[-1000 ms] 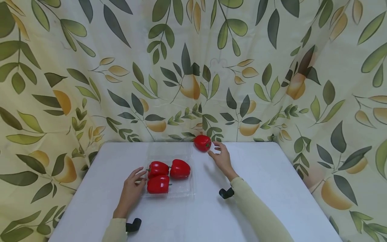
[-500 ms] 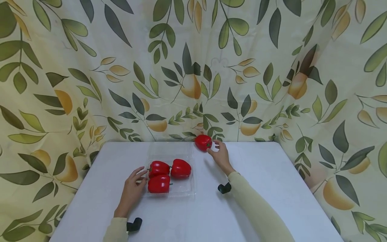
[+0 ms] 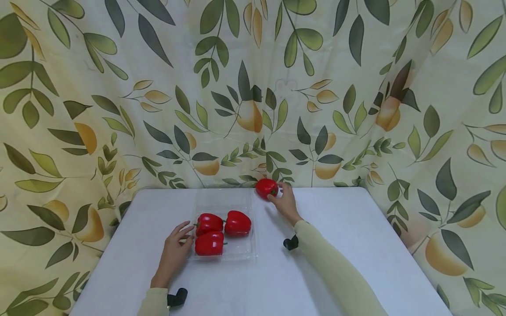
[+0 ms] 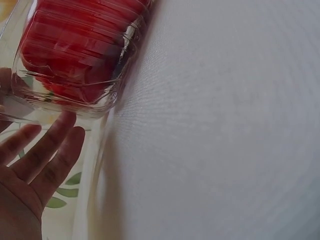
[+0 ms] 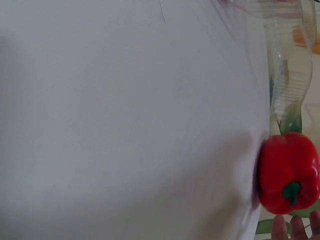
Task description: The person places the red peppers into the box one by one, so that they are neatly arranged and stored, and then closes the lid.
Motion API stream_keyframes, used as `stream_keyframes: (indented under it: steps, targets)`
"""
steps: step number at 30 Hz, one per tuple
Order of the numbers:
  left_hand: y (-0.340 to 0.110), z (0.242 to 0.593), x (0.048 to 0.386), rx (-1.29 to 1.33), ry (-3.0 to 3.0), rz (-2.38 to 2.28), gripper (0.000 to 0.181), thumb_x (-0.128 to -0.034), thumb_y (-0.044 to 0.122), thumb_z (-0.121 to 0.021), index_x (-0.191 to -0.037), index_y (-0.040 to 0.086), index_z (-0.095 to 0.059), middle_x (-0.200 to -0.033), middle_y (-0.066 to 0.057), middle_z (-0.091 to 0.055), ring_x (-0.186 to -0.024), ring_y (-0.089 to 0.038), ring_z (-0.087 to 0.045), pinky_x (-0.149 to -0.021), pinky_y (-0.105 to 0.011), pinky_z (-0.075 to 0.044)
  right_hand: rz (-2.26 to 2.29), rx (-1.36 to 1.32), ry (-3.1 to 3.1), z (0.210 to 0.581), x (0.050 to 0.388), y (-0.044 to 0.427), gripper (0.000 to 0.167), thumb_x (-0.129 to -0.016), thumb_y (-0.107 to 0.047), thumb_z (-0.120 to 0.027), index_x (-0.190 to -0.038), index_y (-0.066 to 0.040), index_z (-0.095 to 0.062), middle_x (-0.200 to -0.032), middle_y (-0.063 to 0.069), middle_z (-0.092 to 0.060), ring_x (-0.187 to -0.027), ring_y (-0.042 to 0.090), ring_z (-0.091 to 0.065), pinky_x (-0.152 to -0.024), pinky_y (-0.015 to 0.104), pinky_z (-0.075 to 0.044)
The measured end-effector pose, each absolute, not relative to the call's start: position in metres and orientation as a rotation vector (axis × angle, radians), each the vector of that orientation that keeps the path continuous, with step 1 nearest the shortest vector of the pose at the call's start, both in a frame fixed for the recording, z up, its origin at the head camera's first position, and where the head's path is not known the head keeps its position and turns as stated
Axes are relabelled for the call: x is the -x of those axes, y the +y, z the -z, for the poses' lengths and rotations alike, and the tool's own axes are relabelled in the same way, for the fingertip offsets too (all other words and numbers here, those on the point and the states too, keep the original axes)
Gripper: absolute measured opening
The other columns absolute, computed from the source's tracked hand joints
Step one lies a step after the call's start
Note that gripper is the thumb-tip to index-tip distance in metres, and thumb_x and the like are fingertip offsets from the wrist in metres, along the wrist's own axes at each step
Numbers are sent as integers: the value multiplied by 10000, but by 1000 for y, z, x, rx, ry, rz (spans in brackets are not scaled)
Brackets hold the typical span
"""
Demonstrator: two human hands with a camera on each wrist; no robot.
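Three red bell peppers sit together in a clear plastic clamshell box [image 3: 241, 252], among them the front-left bell pepper [image 3: 209, 244]. My left hand [image 3: 175, 248] is at the box's left side with its fingers extended; in the left wrist view, fingertips [image 4: 70, 120] lie at the ribbed plastic wall. A fourth bell pepper [image 3: 265, 188] lies at the table's far edge, right of the lid. My right hand [image 3: 286, 202] reaches to its stem end, thumb and fingers spread beside it. In the right wrist view, fingertips [image 5: 280, 225] are close below this pepper; contact is unclear.
The box's transparent lid [image 3: 223, 199] lies folded back toward the far edge of the white table [image 3: 336, 245]. Behind the table hangs a leaf-and-fruit patterned curtain [image 3: 276, 101]. A black wrist mount sits by each sleeve.
My right hand has moved slightly left, closer to the fourth pepper. The left hand and the peppers in the box have kept their places; the head view has shifted slightly.
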State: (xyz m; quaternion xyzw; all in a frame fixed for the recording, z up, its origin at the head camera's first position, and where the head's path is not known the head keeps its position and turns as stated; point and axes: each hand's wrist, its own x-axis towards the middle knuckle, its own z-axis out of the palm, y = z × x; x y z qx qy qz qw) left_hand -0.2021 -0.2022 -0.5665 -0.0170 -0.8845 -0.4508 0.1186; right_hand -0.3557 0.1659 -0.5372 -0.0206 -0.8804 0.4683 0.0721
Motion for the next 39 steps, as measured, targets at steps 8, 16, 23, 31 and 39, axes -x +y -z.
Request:
stream_keyframes:
  steps: [8, 16, 23, 31, 39]
  targets:
    - [-203, 568, 203, 57, -2577, 1324, 354, -928, 133, -649, -1282, 117, -654, -1447, -34, -527, -1034, -211, -684, -822, -187, -575, -1444, 61, -2631, 537, 363, 160, 664, -845, -250, -731, -1410, -94, -420, -1449, 173, -376, -1346, 367, -403, -1057, 543, -475]
    - [-202, 569, 203, 62, -2573, 1310, 339, -925, 128, -646, -1263, 115, -667, -1436, -32, -536, -1019, -206, -691, -822, -235, -595, -1482, 109, -2652, 540, 368, 160, 695, -851, -223, -733, -1448, -98, -400, -1498, 188, -332, -1384, 387, -355, -1086, 566, -437]
    - [-202, 568, 203, 50, -2574, 1318, 346, -928, 125, -644, -1273, 117, -660, -1441, -31, -531, -1031, -206, -686, -828, -223, -590, -1547, 86, -2594, 543, 373, 156, 681, -851, -184, -729, -1445, -89, -409, -1476, 183, -369, -1374, 380, -368, -1094, 552, -436]
    - [-201, 570, 203, 67, -2567, 1292, 353, -921, 128, -657, -1273, 109, -658, -1432, -55, -538, -1014, -217, -690, -824, -279, -606, -1577, 93, -2579, 550, 380, 155, 654, -880, -127, -707, -1445, -95, -380, -1466, 161, -433, -1364, 363, -417, -1134, 505, -410]
    - [-201, 568, 203, 60, -2565, 1298, 347, -920, 127, -653, -1267, 109, -661, -1433, -47, -536, -1017, -215, -688, -841, -297, -604, -1592, 80, -2560, 552, 379, 154, 622, -885, -126, -709, -1423, -121, -398, -1473, 143, -453, -1371, 362, -425, -1136, 504, -406]
